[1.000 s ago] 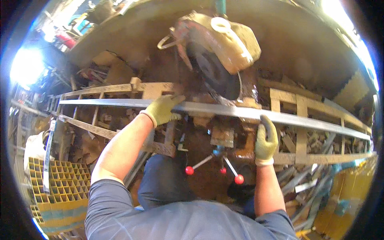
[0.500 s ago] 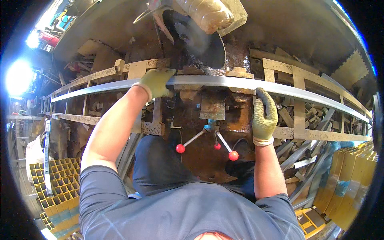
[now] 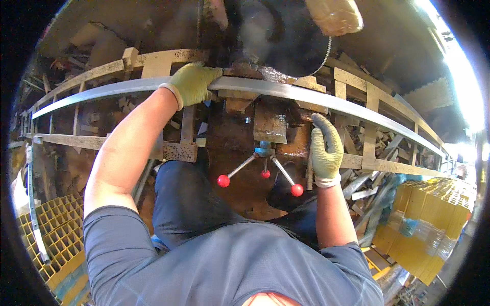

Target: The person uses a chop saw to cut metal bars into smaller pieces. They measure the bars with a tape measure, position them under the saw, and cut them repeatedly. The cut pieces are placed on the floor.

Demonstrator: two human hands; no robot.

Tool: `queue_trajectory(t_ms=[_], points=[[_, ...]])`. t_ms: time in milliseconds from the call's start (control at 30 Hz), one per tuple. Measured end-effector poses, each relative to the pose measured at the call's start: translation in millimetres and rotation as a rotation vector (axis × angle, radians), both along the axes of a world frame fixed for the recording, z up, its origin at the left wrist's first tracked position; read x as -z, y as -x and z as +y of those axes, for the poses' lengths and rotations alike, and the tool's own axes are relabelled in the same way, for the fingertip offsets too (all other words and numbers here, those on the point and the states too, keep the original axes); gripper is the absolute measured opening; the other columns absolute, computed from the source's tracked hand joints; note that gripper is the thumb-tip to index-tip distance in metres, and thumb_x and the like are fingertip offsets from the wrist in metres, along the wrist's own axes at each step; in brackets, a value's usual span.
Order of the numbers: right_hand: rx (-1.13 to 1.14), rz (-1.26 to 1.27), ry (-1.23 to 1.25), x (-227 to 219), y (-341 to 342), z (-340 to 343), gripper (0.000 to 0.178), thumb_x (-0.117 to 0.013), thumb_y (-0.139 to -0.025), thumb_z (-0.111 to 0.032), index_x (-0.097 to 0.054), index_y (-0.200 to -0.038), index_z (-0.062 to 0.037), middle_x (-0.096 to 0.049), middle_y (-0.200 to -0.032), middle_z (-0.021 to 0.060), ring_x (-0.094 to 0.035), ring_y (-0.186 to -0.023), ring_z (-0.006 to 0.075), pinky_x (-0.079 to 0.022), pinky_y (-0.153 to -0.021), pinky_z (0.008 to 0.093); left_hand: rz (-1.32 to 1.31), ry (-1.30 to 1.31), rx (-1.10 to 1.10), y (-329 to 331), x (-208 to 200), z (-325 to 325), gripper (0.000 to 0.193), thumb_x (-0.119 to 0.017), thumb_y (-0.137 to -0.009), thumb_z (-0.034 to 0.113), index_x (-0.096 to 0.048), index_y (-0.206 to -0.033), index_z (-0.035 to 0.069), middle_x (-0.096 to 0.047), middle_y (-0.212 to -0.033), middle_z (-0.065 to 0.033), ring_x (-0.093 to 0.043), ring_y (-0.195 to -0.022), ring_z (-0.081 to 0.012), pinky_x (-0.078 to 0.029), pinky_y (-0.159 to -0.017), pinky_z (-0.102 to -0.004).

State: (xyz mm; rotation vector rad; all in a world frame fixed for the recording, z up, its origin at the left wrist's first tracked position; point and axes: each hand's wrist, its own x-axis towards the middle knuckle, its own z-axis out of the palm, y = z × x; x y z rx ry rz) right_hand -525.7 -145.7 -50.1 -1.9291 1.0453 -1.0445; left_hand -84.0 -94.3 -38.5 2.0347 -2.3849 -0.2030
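Workshop setting, dim and cluttered, catalogued from one three-spoked handle with red knobs: left ladder frame and right ladder frame either side of it; left yellow tube stack and right yellow tube stack farther out; dark toothed disc beyond it. Item one: long metal bar, pale, crosswise beyond the handle, spanning both frames. Handling, by judgement: stiff, smooth, perhaps slick, unwieldy from length rather than fragile; weight uncertain, as hollow or solid cannot be told. Best held at two spread points, left and right of the handle. Item two: left hand, gloved, beyond and left of the handle, its grip closed across the bar. Item three: right hand, gloved, right of the handle, its grip loosely parted, unladen, just short of the bar. Obscured: bar underside and the stretch beneath the left hand; bar's right end, hard to pick out; disc and translucent container, both beyond the handle, cropped above.
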Motion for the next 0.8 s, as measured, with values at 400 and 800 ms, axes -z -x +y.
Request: queue_trajectory(t_ms=[400, 800], points=[[-0.396, 1.34, -0.354, -48.9, 0.0, 81.9, 0.033, -0.066, -0.112, -0.042, -0.073, -0.128, -0.0139, -0.083, -0.109, 0.0212, -0.079, -0.101, 0.0464, -0.062, -0.09, 0.0584, 0.101, -0.051, -0.01, -8.4, 1.6, 2.8, 0.072, -0.092, -0.087, 0.03, -0.068, -0.15, 0.006, -0.08, -0.134, -0.0173, -0.075, -0.121, -0.0425, -0.057, -0.109, -0.051], [-0.345, 0.669, -0.836, 172.0, -8.8, 110.8, 0.055, -0.071, -0.109, -0.043, -0.074, -0.15, -0.0066, -0.079, -0.145, 0.0178, -0.071, -0.139, 0.0318, -0.052, -0.119, 0.0425, 0.066, 0.041, 0.008, -4.6, 0.8, -2.0, 0.06, -0.094, -0.089, 0.03, -0.072, -0.141, 0.008, -0.083, -0.123, -0.0192, -0.078, -0.118, -0.0434, -0.06, -0.104, -0.0515]])
